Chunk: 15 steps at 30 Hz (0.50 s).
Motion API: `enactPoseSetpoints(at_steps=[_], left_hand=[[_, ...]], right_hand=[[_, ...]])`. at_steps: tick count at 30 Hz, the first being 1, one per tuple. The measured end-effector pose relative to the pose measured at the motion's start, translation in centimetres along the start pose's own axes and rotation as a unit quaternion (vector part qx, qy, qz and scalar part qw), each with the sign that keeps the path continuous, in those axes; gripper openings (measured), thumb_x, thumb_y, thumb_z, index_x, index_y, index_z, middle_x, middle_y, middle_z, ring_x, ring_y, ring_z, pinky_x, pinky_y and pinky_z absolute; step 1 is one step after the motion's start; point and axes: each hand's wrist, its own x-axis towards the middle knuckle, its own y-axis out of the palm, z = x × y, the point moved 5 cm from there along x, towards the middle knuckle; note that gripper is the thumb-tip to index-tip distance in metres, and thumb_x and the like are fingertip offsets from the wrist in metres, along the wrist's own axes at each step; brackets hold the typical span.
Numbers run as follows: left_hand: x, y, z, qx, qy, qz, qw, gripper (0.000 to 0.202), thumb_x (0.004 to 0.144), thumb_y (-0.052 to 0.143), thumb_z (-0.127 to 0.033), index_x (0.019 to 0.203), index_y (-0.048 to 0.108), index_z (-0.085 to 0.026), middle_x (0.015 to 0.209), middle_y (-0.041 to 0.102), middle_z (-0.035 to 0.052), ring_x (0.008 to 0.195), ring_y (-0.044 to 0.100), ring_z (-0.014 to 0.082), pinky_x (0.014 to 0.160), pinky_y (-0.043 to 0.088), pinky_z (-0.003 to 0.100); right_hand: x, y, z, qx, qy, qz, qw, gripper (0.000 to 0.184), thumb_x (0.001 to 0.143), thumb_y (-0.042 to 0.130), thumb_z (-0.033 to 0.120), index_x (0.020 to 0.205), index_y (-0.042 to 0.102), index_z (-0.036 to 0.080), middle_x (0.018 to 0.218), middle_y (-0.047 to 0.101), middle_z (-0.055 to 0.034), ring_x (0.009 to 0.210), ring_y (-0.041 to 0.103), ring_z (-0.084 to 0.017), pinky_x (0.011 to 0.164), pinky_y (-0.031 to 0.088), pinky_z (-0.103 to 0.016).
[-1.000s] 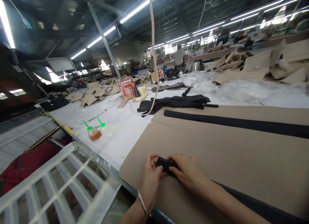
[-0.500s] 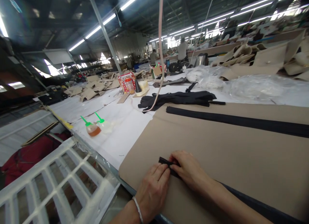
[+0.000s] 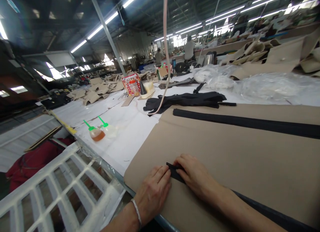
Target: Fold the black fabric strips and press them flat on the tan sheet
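Note:
My left hand point(image 3: 153, 192) lies flat, fingers stretched out, on a tan sheet point(image 3: 225, 152) near the table's front edge. Its fingertips touch the end of a black strip point(image 3: 174, 171) that runs back under my right arm. My right hand point(image 3: 195, 174) presses down on that same strip end, fingers close together and flat. A metal bracelet circles my left wrist.
A second long black strip point(image 3: 245, 123) lies across the tan sheet farther back. Black fabric point(image 3: 185, 100), two green-capped glue bottles point(image 3: 96, 132), a red box point(image 3: 130, 84), a hanging hose point(image 3: 165, 42) and clear plastic point(image 3: 270, 87) sit beyond. A white grid rack point(image 3: 62, 188) stands front left. People work far off.
My left hand went from pinching the strip end, fingers curled, to lying flat on the tan sheet beside it. My right hand stayed on the strip.

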Motion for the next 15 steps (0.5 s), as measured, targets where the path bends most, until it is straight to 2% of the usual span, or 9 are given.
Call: enactPoseSetpoints(at_steps=[8,15], left_hand=[[0.07,0.05,0.15,0.053,0.036,-0.009,0.998,0.034,0.093,0.044,-0.014,0.125,0.055,-0.008,0.127,0.060,0.0159,0.119,0.056,0.0273,0.100,0.050,0.045],[0.40,-0.29,0.07,0.069,0.047,0.002,0.997,0.030,0.093,0.044,-0.015,0.119,0.057,-0.008,0.124,0.062,0.0153,0.115,0.058,0.0270,0.098,0.052,0.044]], right_hand=[[-0.14,0.64,-0.27,0.014,-0.006,-0.014,1.000,0.020,0.089,0.050,0.007,0.100,0.064,0.017,0.099,0.060,-0.0063,0.096,0.054,-0.020,0.087,0.041,-0.031],[-0.44,0.80,0.37,-0.014,-0.014,-0.011,1.000,0.026,0.092,0.045,0.006,0.101,0.066,0.016,0.098,0.059,-0.0075,0.095,0.054,-0.021,0.088,0.043,-0.034]])
